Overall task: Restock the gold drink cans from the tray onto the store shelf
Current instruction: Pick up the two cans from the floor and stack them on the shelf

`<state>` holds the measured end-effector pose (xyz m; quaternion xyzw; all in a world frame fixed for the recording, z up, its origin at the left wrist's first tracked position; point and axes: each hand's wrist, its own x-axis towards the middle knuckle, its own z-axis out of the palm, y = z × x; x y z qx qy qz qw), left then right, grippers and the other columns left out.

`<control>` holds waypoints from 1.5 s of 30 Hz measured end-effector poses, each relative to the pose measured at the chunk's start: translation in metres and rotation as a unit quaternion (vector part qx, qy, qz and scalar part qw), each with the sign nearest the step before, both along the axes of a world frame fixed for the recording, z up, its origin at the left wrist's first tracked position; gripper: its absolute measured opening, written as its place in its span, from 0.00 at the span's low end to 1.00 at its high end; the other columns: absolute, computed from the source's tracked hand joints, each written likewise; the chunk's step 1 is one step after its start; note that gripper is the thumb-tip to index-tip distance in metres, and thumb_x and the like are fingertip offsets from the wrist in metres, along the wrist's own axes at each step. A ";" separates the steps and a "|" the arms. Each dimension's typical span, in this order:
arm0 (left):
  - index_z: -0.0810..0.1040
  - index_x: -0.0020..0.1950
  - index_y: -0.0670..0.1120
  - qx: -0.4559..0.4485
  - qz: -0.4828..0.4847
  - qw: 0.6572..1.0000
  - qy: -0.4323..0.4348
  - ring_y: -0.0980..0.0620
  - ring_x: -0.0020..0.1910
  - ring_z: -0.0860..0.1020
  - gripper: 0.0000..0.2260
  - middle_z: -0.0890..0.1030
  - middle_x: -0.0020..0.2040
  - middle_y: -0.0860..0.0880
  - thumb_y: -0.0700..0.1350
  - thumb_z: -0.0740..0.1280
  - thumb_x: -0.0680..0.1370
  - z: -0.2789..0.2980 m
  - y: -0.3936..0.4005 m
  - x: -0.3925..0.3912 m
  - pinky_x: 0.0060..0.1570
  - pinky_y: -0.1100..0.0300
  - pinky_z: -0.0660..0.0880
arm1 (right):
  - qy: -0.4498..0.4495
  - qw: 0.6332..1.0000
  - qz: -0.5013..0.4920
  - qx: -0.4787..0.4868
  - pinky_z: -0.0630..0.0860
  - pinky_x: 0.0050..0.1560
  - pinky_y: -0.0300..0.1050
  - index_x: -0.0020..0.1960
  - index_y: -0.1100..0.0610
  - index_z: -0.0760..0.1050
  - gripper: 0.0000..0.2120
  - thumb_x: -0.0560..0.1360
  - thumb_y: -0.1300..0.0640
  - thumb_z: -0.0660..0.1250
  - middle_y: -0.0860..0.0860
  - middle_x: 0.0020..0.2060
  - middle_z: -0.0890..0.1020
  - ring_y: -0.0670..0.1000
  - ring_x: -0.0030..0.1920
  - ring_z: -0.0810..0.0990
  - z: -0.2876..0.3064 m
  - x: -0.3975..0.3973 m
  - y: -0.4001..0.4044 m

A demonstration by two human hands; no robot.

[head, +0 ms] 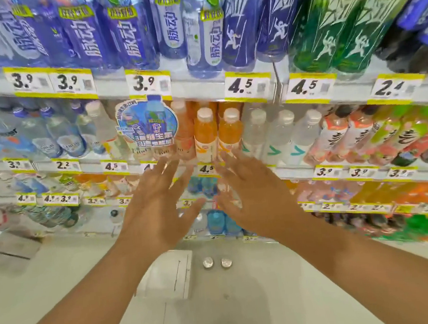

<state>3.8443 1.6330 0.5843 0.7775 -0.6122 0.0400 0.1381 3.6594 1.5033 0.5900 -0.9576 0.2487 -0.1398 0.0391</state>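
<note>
Two drink cans (208, 263) (226, 262) stand side by side on the pale floor below the shelves; I see only their silver tops. Just to their left lies a flat white tray (166, 276). My left hand (157, 206) and my right hand (253, 200) are raised in front of the store shelf (227, 90), fingers spread, palms toward the shelf, holding nothing. Both hands hover well above the cans, level with the orange bottles (205, 136). The hands are blurred by motion.
The shelving carries several tiers of bottled drinks: blue and green bottles at the top, clear, orange and pink bottles below, with yellow-edged price tags (148, 83) along each rail. A round blue promotional sign (148, 127) hangs at the centre left. Pale floor lies in the foreground.
</note>
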 end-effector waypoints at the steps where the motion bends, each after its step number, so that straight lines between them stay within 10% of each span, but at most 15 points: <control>1: 0.68 0.77 0.51 0.008 -0.001 1.000 0.008 0.43 0.80 0.57 0.31 0.62 0.80 0.45 0.66 0.57 0.78 -0.021 0.001 -0.001 0.74 0.41 0.61 | 0.013 1.000 -0.008 0.000 0.58 0.76 0.56 0.76 0.54 0.67 0.31 0.80 0.37 0.53 0.52 0.78 0.63 0.55 0.80 0.56 -0.020 -0.001 0.002; 17: 0.62 0.79 0.53 0.063 0.006 0.996 0.059 0.47 0.80 0.53 0.33 0.56 0.81 0.49 0.67 0.55 0.77 -0.413 0.011 -0.035 0.77 0.53 0.52 | 0.035 0.997 -0.038 0.055 0.62 0.75 0.56 0.77 0.59 0.66 0.33 0.79 0.39 0.58 0.54 0.77 0.66 0.54 0.79 0.60 -0.404 -0.018 0.015; 26: 0.65 0.78 0.48 0.097 -0.008 0.995 0.030 0.41 0.79 0.59 0.36 0.61 0.80 0.43 0.68 0.53 0.77 -0.606 -0.011 -0.031 0.75 0.43 0.60 | 0.055 0.996 -0.041 0.051 0.64 0.73 0.58 0.76 0.60 0.66 0.35 0.78 0.38 0.60 0.56 0.76 0.68 0.57 0.77 0.63 -0.599 -0.016 0.002; 45: 0.60 0.80 0.51 0.126 0.013 0.987 0.100 0.46 0.80 0.53 0.38 0.57 0.81 0.47 0.71 0.52 0.75 -0.779 -0.024 -0.032 0.77 0.48 0.54 | 0.104 0.983 -0.068 0.135 0.52 0.79 0.51 0.81 0.54 0.53 0.38 0.78 0.35 0.56 0.50 0.81 0.54 0.50 0.81 0.49 -0.757 -0.008 -0.005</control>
